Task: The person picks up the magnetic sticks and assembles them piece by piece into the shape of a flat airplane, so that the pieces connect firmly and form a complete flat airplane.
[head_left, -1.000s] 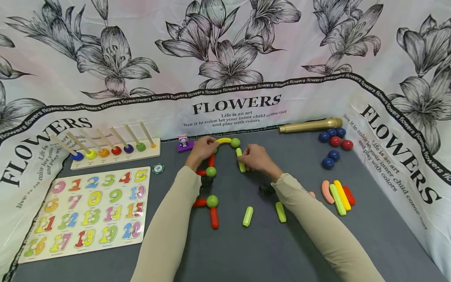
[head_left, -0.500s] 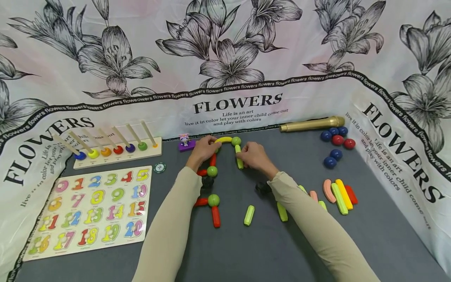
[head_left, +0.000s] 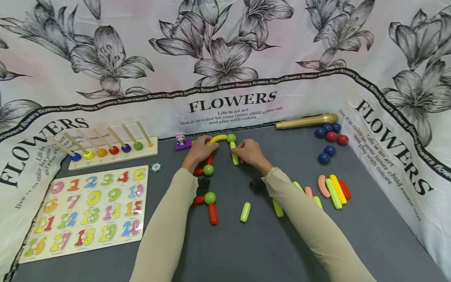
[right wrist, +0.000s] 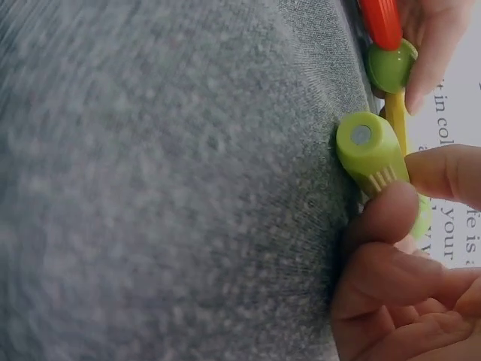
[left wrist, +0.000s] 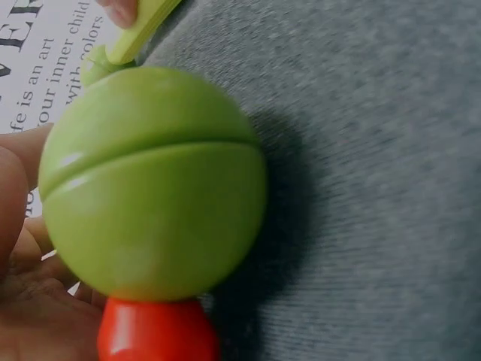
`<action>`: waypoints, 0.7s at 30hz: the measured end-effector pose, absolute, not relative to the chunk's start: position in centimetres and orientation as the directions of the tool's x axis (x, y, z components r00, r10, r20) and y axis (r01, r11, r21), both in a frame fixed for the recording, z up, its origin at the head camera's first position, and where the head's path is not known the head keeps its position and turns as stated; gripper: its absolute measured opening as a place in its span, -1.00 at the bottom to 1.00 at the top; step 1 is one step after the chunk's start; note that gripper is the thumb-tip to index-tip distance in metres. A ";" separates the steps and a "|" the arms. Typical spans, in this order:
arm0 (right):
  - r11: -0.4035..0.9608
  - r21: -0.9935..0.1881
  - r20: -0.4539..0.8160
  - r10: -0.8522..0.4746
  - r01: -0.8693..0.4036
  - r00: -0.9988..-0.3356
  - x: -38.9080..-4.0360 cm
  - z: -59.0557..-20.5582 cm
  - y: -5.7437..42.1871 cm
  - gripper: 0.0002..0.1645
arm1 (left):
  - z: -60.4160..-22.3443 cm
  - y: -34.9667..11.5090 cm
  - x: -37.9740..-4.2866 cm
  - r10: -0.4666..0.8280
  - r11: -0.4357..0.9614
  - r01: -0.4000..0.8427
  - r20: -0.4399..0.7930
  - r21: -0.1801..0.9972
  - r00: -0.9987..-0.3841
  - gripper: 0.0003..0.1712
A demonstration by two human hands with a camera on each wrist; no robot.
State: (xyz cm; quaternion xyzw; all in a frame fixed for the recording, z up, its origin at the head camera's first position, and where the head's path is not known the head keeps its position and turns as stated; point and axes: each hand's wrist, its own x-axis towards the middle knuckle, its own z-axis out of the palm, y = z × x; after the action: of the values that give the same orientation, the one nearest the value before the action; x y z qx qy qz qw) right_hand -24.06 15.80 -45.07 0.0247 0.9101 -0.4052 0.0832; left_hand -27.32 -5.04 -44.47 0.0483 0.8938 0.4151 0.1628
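Note:
My right hand (head_left: pixel 249 153) pinches a light green magnetic rod (head_left: pixel 234 154) between thumb and forefinger; its upper end meets a green ball (head_left: pixel 231 138). A round metal disc shows on the rod's near end in the right wrist view. From that ball a curved yellow rod (head_left: pixel 219 138) runs left to another green ball (right wrist: pixel 392 68), which my left hand (head_left: pixel 200 152) holds at the corner. A red rod (right wrist: pixel 381 21) leads down from there to a lower green ball (left wrist: pixel 154 184), large in the left wrist view. My left fingertips are partly hidden.
Another green ball (head_left: pixel 210 198) with red rods lies nearer. Loose light green rods (head_left: pixel 245 212), coloured rods (head_left: pixel 337 192), and blue and red balls (head_left: pixel 331 136) lie rightward. A number board (head_left: pixel 84 211), peg stand (head_left: pixel 114 154), figurine (head_left: pixel 181 140) and gold microphone (head_left: pixel 306 121) surround the work.
My right hand has brought the light green rod up and slightly left against the green ball, turning it more upright. My left hand stays at the corner. The head view has shifted slightly.

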 end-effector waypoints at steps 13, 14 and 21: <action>0.614 -0.789 -0.035 -0.080 -0.021 -0.996 -21.3 -43.1 20.9 -0.70 | -44.3 -6.9 -26.5 0.341 0.522 -0.073 -0.286 0.850 -0.895 -0.26; 0.622 -0.782 -0.021 -0.071 -0.028 -0.997 -20.8 -42.7 22.1 -0.70 | -44.2 -6.7 -26.4 0.347 0.518 -0.075 -0.289 0.852 -0.892 -0.26; 0.736 -0.676 0.058 0.004 -0.036 -0.998 -18.8 -40.9 29.4 -0.71 | -44.0 -6.5 -26.3 0.340 0.583 -0.077 -0.329 0.809 -0.881 -0.29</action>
State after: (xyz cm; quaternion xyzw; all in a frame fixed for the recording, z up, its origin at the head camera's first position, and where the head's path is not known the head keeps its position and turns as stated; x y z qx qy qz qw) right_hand -18.80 29.42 -40.93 -0.0087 0.9311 -0.3635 -0.0279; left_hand -26.25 -6.52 -44.01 0.0765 0.8590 0.4501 0.2316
